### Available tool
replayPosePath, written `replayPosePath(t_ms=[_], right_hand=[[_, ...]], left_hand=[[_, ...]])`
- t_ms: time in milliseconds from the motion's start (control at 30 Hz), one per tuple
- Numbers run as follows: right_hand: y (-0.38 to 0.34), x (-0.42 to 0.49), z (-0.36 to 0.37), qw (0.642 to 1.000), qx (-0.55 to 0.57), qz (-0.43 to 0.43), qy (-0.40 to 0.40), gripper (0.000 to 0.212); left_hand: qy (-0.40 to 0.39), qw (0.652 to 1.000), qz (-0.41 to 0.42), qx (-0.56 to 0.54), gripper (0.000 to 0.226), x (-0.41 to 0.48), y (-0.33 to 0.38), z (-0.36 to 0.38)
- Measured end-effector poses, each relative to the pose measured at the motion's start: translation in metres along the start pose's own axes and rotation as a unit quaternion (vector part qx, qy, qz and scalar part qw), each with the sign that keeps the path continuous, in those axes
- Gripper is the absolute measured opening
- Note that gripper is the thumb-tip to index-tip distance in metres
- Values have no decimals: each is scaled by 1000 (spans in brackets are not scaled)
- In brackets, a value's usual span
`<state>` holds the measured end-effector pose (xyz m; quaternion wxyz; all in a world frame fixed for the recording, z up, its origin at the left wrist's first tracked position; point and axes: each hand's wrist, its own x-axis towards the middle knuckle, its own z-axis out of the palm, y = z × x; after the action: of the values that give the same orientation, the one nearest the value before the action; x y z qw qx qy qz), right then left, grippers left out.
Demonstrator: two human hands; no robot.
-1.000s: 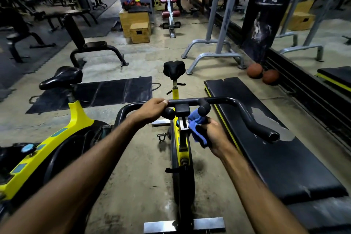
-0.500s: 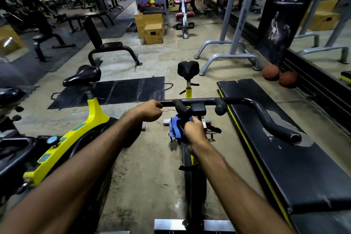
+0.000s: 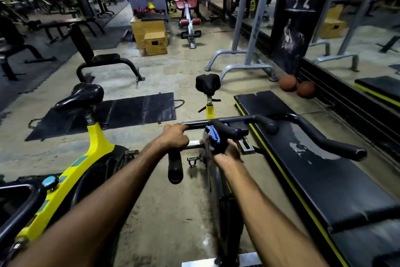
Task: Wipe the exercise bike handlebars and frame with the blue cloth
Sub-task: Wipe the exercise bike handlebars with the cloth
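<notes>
Below the right hand, the exercise bike's dark frame (image 3: pixel 225 212) ran down to a metal foot (image 3: pixel 251 259) at the nearest edge. The left hand (image 3: pixel 175 138) was clamped over the left bend of the black handlebars (image 3: pixel 324 140), fingers curled round the tube, and the left grip end (image 3: pixel 175 169) hung just beneath it. The right hand (image 3: pixel 228 154), near the left one but apart from it, clutched the blue cloth (image 3: pixel 213 136). The cloth was bunched against the middle of the handlebars, just under a short inner grip, beyond that hand's knuckles. Blur there hid how the fingers lay.

Outward of the right hand stretched a long black bench (image 3: pixel 324 191) with a yellow edge. Outward of the left hand stood a second yellow bike (image 3: pixel 95 147). Straight beyond the hands rose the bike's black saddle (image 3: pixel 207 84). A dark floor mat (image 3: pixel 134 110) lay beyond the left hand. Farther off, past the right hand, two brown balls (image 3: pixel 287 82) touched each other, and wooden boxes (image 3: pixel 154 43) stood well beyond both hands.
</notes>
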<state>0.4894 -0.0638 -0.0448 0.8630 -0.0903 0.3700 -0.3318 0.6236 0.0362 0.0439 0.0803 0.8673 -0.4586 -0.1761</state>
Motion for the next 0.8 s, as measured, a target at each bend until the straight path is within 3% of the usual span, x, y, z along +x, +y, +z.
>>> replayPosePath(t_ms=[133,367,400,500,533,600,667,733,800], right_hand=[[-8,-29,-5,991,87,21,-102,38],[-9,-54,-16,986,131,17,-101,26],[-8,-61,-18,986,128,3,-111,33],[-9,-71,-34,970,143,-18,-197,89],[-8,-76,-38,968,139,-20,-208,94],[-3,-84,-41,978,87,-26,-187,69],[7,-82,-37,996,25,-22,-88,19],[18,-67,-28,998,-35,-43,-17,23],[24,-50,-9,996,-60,-66,-4,35]], left_hand=[[1,1000,22,9,63,0,-6,8],[7,998,57,17,62,-8,-13,5],[10,998,59,13,59,-9,-15,5],[25,997,69,1,50,-10,-20,6],[25,997,68,-5,48,-12,-21,6],[22,997,65,-23,49,-16,-22,4],[20,996,59,-57,49,-20,-24,1],[23,993,61,-93,46,-26,-27,-3],[29,989,72,-124,42,-31,-32,-2]])
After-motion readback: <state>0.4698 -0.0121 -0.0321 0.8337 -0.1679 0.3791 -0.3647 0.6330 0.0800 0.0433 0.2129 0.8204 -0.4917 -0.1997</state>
